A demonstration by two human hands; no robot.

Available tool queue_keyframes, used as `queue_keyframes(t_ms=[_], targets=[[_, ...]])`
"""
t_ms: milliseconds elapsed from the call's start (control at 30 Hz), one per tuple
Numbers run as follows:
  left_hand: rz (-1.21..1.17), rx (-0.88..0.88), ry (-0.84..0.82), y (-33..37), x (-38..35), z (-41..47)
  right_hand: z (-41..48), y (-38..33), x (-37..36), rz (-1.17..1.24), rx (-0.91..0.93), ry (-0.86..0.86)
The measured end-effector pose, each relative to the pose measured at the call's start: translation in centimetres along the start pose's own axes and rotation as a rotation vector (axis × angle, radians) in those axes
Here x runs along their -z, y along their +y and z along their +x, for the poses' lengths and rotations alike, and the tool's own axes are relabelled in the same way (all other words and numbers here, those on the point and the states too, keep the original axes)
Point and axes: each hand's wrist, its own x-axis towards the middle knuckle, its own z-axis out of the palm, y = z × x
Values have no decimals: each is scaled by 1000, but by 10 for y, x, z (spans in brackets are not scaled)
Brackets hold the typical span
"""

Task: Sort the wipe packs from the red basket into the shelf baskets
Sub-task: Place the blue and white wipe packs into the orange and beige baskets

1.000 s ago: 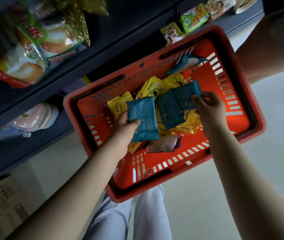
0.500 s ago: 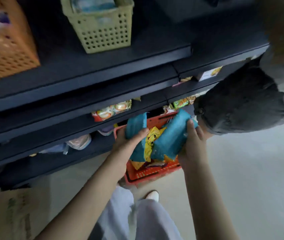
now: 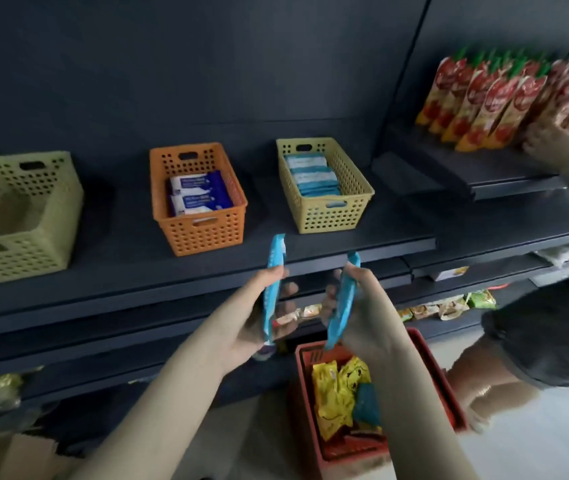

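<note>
At shelf (image 3: 130,258) | left grip (image 3: 252,323) pinches blue pack (image 3: 276,265) upright | right grip (image 3: 368,306) likewise

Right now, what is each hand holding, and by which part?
The left hand grips a blue wipe pack around its lower half; the right hand grips a second blue pack likewise, top ends free.

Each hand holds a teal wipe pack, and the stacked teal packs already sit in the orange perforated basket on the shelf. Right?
Wrong basket. The stacked teal packs lie in the yellow perforated plastic basket. The orange perforated plastic basket holds dark-blue-and-white packs, as the head view shows. The left hand and right hand do each hold a teal wipe pack.
</note>
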Motion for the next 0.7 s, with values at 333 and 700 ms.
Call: queue_keyframes(t_ms=[333,700], targets=[[-88,-43,-105,76,88,-32,15,43,-84,-2,59,77],[255,-175,48,129,88,11,57,-8,-108,-406,413,216]])
